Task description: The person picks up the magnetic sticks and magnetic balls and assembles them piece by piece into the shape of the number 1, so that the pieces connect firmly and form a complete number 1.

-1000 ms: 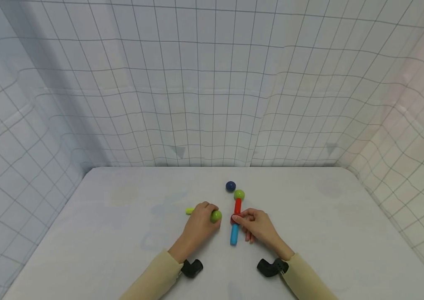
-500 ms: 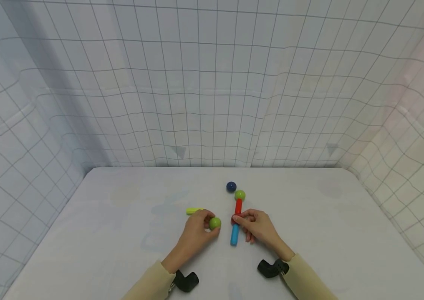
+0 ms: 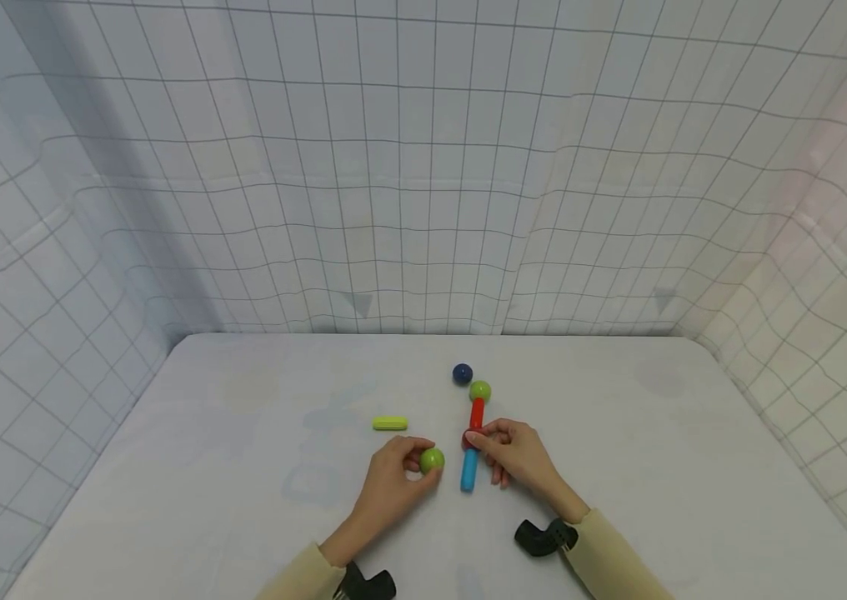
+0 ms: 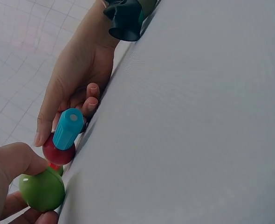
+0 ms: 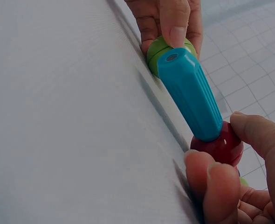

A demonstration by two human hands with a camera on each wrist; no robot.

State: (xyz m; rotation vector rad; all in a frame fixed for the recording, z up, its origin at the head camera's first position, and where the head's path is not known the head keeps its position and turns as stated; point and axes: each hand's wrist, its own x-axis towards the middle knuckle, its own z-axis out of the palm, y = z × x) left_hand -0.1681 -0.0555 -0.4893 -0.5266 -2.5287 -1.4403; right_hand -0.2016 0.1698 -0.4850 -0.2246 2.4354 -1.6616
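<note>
Left hand (image 3: pixel 392 490) is pinching a green ball (image 3: pixel 433 462) just left of the blue stick (image 3: pixel 469 472), while my right hand (image 3: pixel 523 456) is pinching the red ball (image 5: pixel 225 147) sitting between that stick and the red stick (image 3: pixel 477 412).

There are four balls (image 3: pixel 432 461), two hands (image 3: pixel 517 450), two black wrist devices (image 3: pixel 542 538) and, seemingly, three sticks (image 3: pixel 390 423).

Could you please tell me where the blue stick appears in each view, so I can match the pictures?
Head: the blue stick is in the lower half, just right of centre.
Left wrist: the blue stick is left of centre, near mid-height.
Right wrist: the blue stick is right of centre, slanting.
Shared landmark: the red ball at its end, held by the right hand.
</note>
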